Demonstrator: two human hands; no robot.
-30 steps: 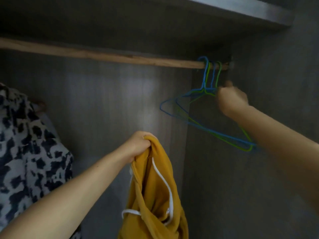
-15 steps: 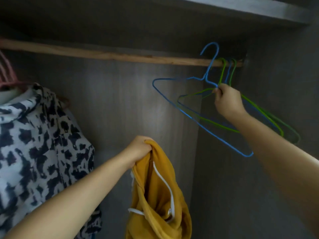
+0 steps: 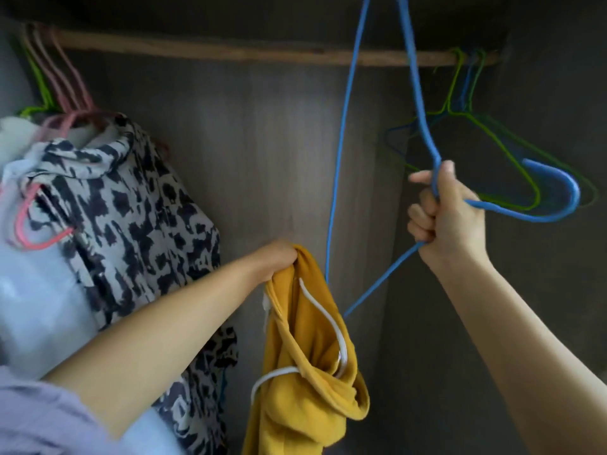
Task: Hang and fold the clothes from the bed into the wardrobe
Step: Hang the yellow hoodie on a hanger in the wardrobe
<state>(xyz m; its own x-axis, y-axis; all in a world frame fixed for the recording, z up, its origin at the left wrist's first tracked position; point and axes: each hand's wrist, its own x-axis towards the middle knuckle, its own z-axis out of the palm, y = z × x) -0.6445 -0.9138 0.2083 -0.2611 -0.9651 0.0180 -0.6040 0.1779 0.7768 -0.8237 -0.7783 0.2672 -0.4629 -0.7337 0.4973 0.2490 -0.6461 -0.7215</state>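
I am facing into the wardrobe. My left hand [image 3: 277, 259] grips a bunched mustard-yellow garment [image 3: 305, 362] with white trim, which hangs down in front of the back panel. My right hand [image 3: 446, 218] grips a blue wire hanger [image 3: 341, 133] at its neck. That hanger is off the rail, tipped so its hook [image 3: 558, 195] points right and its body runs up past the top of the view. The wooden rail [image 3: 262, 55] crosses the top of the wardrobe.
Green and blue wire hangers [image 3: 466, 103] hang empty at the rail's right end, behind my right hand. At the left hang a black-and-white patterned garment [image 3: 131, 205] and pale clothes [image 3: 39, 300] on pink hangers [image 3: 65, 80]. The wardrobe's side wall [image 3: 542, 307] is at the right.
My right hand lifted the blue hanger off the rail and pulled it toward me, turning it on its side. My left hand kept hold of the yellow garment. The view shifted lower and leftward.
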